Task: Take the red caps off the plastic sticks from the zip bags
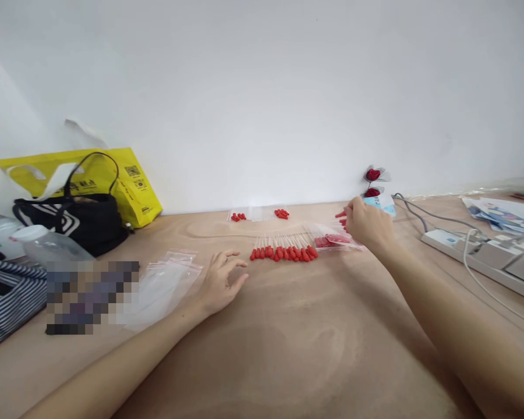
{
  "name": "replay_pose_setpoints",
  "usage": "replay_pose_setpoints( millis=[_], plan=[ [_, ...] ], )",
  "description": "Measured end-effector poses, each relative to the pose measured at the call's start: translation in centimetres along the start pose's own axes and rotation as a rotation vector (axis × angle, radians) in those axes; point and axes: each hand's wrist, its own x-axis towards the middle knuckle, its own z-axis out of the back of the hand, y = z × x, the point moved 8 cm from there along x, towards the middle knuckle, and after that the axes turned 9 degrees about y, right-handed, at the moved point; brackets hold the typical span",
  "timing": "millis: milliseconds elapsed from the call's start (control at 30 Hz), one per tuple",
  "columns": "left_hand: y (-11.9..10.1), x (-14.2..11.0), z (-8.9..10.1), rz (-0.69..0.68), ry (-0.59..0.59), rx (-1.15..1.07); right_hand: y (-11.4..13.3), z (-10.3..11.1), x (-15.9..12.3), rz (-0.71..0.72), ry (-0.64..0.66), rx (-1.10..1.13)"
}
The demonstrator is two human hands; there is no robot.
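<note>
Head camera: left hand (222, 280) loosely spread beside clear bags (161, 291), right hand (367, 223), grip unclear, near red flowers (372, 174).

home or office (can't tell which): wooden table (279, 343), yellow shopping bag (130, 187), power strip (469, 259).

A head-worn camera, 1 view, looks forward and down, close over the tabletop (288, 349), facing the wall (262, 105).

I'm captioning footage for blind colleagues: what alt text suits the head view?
The right hand is by red pieces right of a row of red-tipped sticks on a wooden table; the open left hand is beside clear zip bags.
</note>
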Motion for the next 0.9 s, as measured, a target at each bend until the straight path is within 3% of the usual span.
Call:
replay_pose_setpoints(
  millis=[100, 167, 200, 267, 367, 467, 533, 767, 900],
  plan=[
    [-0.2, 0.7, -0.5, 0.046, -0.009, -0.162, 1.5, 1.8, -1.0, 0.058, -0.133, 0.305],
    [0.4, 1.0, -1.0, 0.108, -0.022, -0.355, 3.3, 1.5, -1.7, 0.159, -0.116, 0.636],
    [0.8, 1.1, -1.3, 0.148, -0.030, -0.472, 4.4, 0.6, -2.1, 0.196, -0.043, 0.837],
    [1.6, 1.0, -2.0, 0.217, -0.040, -0.690, 6.6, -2.9, -3.1, 0.132, 0.229, 1.199],
    [2.2, 0.8, -2.1, 0.255, -0.038, -0.757, 10.2, -8.0, -5.7, -0.006, 0.552, 1.534],
    [2.3, 0.6, -0.9, 0.252, -0.091, -0.566, 12.4, -11.1, -8.0, -0.074, 0.704, 1.617],
    [1.6, 0.6, -0.4, 0.214, -0.083, -0.431, 13.2, -12.0, -8.9, -0.092, 0.755, 1.627],
    [-3.5, 0.3, -2.5, -0.142, 0.334, -0.319, 14.9, -11.8, -10.2, 0.050, 0.990, 1.529],
    [-3.4, -0.2, -2.9, -0.135, 0.363, -0.283, 13.4, -12.2, -9.5, 0.052, 0.869, 1.504]
  ],
)
